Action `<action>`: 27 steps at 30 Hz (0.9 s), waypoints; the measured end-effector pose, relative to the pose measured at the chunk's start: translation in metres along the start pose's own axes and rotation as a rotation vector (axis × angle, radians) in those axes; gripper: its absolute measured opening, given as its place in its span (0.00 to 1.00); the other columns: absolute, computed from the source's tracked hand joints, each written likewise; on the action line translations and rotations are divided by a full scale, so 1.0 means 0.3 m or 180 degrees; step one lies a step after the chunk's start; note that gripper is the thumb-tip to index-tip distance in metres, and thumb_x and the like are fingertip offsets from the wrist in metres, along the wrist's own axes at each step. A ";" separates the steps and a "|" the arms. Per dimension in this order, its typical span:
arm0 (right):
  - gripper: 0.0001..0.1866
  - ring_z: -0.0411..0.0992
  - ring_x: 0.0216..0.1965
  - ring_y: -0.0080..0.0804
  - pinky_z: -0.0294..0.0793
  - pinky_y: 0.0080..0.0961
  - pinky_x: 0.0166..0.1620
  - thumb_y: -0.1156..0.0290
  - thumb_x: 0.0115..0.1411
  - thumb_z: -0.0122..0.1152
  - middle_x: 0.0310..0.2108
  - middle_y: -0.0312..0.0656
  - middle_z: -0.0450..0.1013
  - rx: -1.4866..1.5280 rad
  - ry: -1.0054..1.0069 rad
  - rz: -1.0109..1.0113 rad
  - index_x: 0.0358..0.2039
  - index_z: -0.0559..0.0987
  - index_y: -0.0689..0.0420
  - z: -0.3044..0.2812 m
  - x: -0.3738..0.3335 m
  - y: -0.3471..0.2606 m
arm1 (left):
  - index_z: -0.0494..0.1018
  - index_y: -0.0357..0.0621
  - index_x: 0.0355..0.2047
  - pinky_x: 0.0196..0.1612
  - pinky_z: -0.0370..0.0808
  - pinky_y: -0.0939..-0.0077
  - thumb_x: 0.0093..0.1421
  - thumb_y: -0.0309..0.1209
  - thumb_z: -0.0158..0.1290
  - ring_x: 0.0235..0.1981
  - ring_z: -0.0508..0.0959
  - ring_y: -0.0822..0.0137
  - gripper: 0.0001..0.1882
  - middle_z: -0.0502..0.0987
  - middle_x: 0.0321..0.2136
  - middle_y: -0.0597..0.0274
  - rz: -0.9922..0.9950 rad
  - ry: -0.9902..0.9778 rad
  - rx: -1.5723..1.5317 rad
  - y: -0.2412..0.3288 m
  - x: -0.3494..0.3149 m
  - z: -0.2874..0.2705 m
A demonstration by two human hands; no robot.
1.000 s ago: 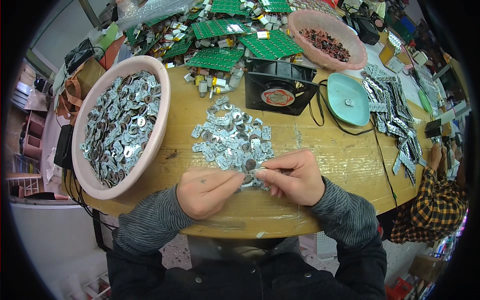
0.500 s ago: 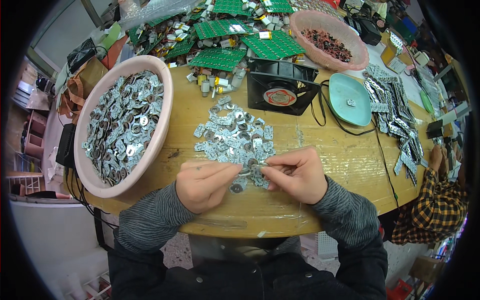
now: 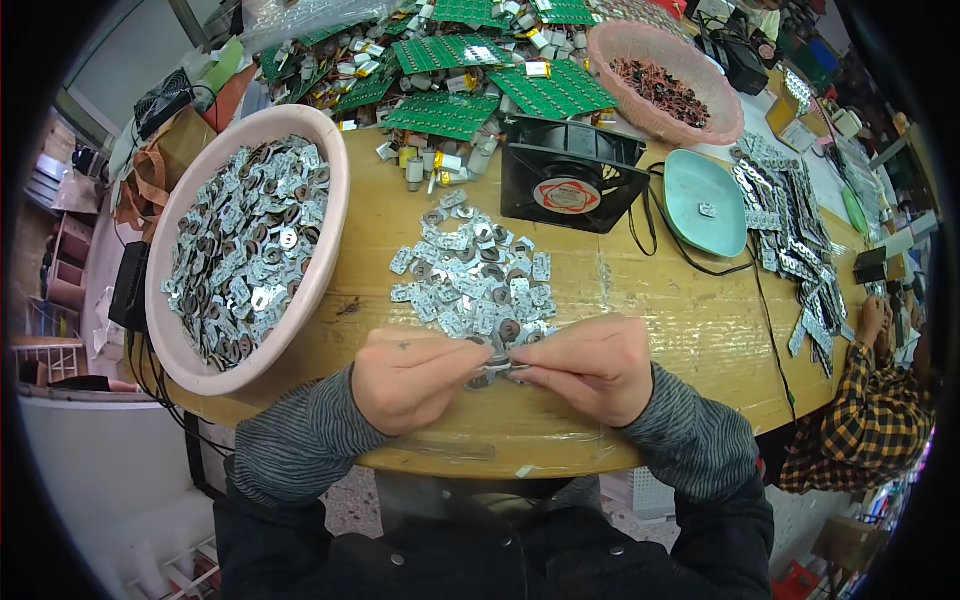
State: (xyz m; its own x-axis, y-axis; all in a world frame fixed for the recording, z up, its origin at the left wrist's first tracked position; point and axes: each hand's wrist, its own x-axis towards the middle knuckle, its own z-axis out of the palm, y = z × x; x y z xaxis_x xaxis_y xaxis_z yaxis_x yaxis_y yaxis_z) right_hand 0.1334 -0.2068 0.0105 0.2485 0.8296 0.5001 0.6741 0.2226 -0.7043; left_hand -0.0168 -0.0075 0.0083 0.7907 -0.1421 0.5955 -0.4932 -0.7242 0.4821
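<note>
My left hand [image 3: 412,378] and my right hand [image 3: 597,368] meet at the table's near side, fingertips pinched together. Between them is a small silvery metal part with a dark round piece [image 3: 497,358]; the fingers partly cover it, so I cannot tell if it is one part or two. Just beyond my fingertips spreads a loose pile of similar small metal plates [image 3: 470,265], some with dark discs. To the left, a large pale pink basin [image 3: 337,215] is heaped with the same kind of parts.
Behind the pile stands a black square fan [image 3: 570,175], its cable running right. A turquoise tray [image 3: 690,175] holds one metal plate, beside stacked metal strips [image 3: 790,225]. Farther back are green circuit boards [image 3: 555,90], small motors and a pink basket [image 3: 735,115]. A co-worker's checkered sleeve [image 3: 860,425] is at right.
My right hand has come slightly down, its fingertips now closer to my left ones at the metal part. The whole view has shifted a little.
</note>
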 end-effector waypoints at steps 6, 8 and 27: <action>0.12 0.81 0.26 0.38 0.81 0.27 0.30 0.78 0.49 0.75 0.27 0.47 0.81 0.0218 -0.0065 0.0006 0.35 0.85 0.60 -0.018 0.002 -0.002 | 0.79 0.29 0.42 0.29 0.81 0.69 0.46 0.14 0.61 0.26 0.84 0.56 0.19 0.82 0.31 0.48 0.0183 0.0013 -0.0053 -0.003 -0.004 -0.010; 0.12 0.81 0.26 0.38 0.81 0.27 0.30 0.78 0.49 0.75 0.27 0.47 0.81 0.0215 -0.0109 -0.0022 0.36 0.85 0.60 -0.019 0.000 -0.001 | 0.78 0.29 0.42 0.28 0.81 0.69 0.46 0.14 0.61 0.26 0.84 0.55 0.19 0.82 0.32 0.48 0.0268 -0.0014 -0.0038 0.000 -0.006 -0.013; 0.19 0.79 0.22 0.37 0.77 0.28 0.24 0.85 0.48 0.70 0.26 0.46 0.80 -0.0451 -0.0009 -0.0319 0.43 0.82 0.63 -0.005 -0.024 -0.015 | 0.79 0.31 0.43 0.33 0.84 0.71 0.47 0.14 0.61 0.28 0.86 0.57 0.19 0.83 0.30 0.48 -0.0102 0.0029 -0.0010 0.007 -0.015 0.013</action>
State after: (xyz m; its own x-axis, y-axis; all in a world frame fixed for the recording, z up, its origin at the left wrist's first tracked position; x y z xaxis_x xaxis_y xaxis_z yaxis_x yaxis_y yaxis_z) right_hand 0.1297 -0.2146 0.0109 0.1731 0.8083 0.5627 0.7869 0.2301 -0.5726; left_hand -0.0201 -0.0111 0.0041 0.8028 -0.1126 0.5855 -0.4687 -0.7261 0.5031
